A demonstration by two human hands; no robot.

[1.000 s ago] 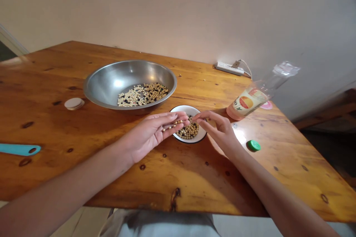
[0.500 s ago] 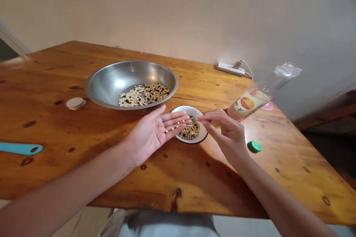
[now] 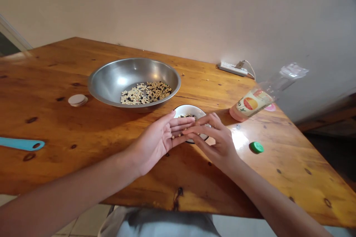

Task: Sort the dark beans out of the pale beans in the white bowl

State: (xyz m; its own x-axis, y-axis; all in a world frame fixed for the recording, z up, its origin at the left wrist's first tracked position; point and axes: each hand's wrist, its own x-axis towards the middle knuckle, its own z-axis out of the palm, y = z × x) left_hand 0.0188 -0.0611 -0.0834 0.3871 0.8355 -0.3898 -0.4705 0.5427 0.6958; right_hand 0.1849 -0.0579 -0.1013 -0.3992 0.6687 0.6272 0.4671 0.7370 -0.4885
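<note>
Mid-frame, I see the left hand [image 3: 157,144] palm up, fingers extended, beans [image 3: 172,137] on them. Right hand [image 3: 187,133] bent over those fingers; whether pinching, I cannot tell. White bowl [image 3: 199,112] partly hidden behind both. Metal basin [image 3: 107,81] upper left of centre.

Dim light, shadows, table [image 3: 239,139] glare (whitish)

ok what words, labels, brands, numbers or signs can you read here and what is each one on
"OO" (letters or zeros, I can't tell): on the label of the tilted plastic bottle, seemingly part of a longer word.
Smaller print on that label: too small to read.
Any marks on the power strip or green bottle cap: too small or blurred to read.
No lettering shows on the metal basin.
</note>
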